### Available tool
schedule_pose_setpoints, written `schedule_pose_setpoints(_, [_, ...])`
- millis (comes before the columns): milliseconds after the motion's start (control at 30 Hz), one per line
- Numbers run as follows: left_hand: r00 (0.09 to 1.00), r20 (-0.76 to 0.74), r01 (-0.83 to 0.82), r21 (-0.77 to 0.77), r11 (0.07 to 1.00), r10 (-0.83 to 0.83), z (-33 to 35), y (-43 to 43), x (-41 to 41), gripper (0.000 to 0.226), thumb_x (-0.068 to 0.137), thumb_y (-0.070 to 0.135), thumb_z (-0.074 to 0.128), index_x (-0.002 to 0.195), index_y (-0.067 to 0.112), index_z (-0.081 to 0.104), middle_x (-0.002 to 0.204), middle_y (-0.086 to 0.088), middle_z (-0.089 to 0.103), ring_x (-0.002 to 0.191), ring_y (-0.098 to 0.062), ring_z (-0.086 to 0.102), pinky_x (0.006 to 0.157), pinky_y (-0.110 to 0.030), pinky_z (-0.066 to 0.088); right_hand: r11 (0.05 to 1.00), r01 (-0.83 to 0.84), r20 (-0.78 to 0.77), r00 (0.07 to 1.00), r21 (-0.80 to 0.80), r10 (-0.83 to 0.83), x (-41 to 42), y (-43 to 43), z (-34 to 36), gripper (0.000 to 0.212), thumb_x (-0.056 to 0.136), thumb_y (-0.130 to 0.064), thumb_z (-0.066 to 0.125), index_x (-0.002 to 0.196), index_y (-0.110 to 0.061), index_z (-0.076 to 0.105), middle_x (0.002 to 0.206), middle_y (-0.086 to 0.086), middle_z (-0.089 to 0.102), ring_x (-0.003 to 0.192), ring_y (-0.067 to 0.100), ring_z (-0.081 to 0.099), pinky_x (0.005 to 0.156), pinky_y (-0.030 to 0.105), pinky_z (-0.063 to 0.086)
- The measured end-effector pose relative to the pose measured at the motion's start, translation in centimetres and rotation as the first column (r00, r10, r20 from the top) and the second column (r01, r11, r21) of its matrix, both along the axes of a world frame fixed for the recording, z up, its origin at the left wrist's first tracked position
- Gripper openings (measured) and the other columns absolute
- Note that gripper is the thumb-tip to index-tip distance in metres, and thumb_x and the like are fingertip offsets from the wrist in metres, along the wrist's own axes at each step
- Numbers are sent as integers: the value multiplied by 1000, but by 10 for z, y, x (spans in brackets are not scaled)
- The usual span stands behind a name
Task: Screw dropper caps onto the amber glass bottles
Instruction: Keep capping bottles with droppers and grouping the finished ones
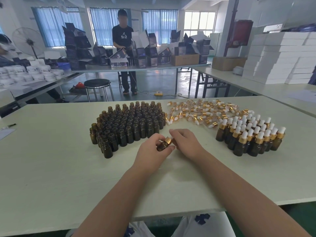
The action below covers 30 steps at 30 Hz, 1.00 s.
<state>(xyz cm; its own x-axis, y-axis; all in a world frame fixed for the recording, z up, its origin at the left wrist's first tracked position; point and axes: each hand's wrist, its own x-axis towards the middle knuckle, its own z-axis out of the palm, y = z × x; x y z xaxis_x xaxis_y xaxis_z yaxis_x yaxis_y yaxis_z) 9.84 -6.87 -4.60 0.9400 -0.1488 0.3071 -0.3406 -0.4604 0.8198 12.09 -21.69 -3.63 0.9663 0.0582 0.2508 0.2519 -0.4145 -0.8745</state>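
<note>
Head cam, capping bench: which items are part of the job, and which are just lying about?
Job:
- left hand holding amber bottle
- right hand pinching its gold dropper cap
- uncapped bottles
- loose dropper caps
- capped bottles

Lying about:
- pen and paper, left edge of the table
- stool
- white boxes

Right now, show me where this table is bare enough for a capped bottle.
Bare: table left of the left forearm, in front of the uncapped amber bottles; and right of the right forearm, in front of the capped bottles. Crowded: the far middle, under loose dropper caps, and the gap where the left hand grips a bottle, the right hand its cap.
</note>
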Motion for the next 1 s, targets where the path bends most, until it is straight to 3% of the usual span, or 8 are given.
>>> schedule_pose_setpoints(133, [1000, 3, 2, 3, 1000, -2, 0, 0, 0, 23, 78, 41, 74, 86, 35, 54, 78, 9, 63, 65, 4, 55, 50, -8, 40, 998, 37, 32, 999, -51, -35, 3, 0, 0, 25, 89, -25, 53, 67, -13, 55, 61, -2, 48, 57, 9, 42, 58, 28, 37])
schedule_pose_setpoints(267, [1000, 0, -5, 21, 1000, 5, 0, 0, 0, 23, 78, 41, 73, 88, 34, 54, 79, 8, 64, 67, 1, 56, 52, -9, 41, 997, 51, 78, 996, -56, -47, 4, -2, -4, 38, 91, -31, 57, 60, -10, 51, 47, -10, 37, 47, 3, 34, 47, 14, 30])
schedule_pose_setpoints(500, [1000, -24, -19, 27, 999, 20, 1, -1, -1, 23, 80, 41, 72, 88, 31, 54, 78, 9, 63, 62, 2, 56, 51, -9, 40, 995, 74, 84, 994, -73, -68, 5, -1, -5, 52, 91, -50, 53, 53, -15, 46, 42, -10, 35, 43, 4, 34, 44, 11, 32])
schedule_pose_setpoints(667, [999, -44, -30, 36, 999, 32, 1, -2, -1, 23, 81, 43, 70, 85, 29, 52, 82, 7, 65, 72, -7, 60, 58, -17, 40, 995, 88, 81, 993, -56, -83, 5, -1, -3, 47, 90, -49, 57, 58, -15, 48, 47, -11, 39, 46, 4, 37, 46, 13, 34])
schedule_pose_setpoints(833, [997, -46, -52, 32, 998, 54, -1, -2, 1, 21, 84, 41, 68, 87, 25, 55, 83, 5, 65, 79, -14, 61, 68, -30, 47, 996, -53, 35, 998, 67, 50, -1, -1, 4, 21, 94, -30, 59, 77, -18, 58, 57, -1, 55, 44, 6, 43, 48, 21, 39])
schedule_pose_setpoints(1000, [997, -42, -63, 26, 998, 64, 0, -2, 1, 19, 85, 40, 66, 88, 25, 56, 79, 7, 62, 72, -11, 57, 63, -26, 44, 988, -66, 56, 997, 136, 59, -4, 0, 8, 8, 93, -14, 59, 86, -15, 58, 68, 1, 58, 44, 7, 46, 45, 20, 41])
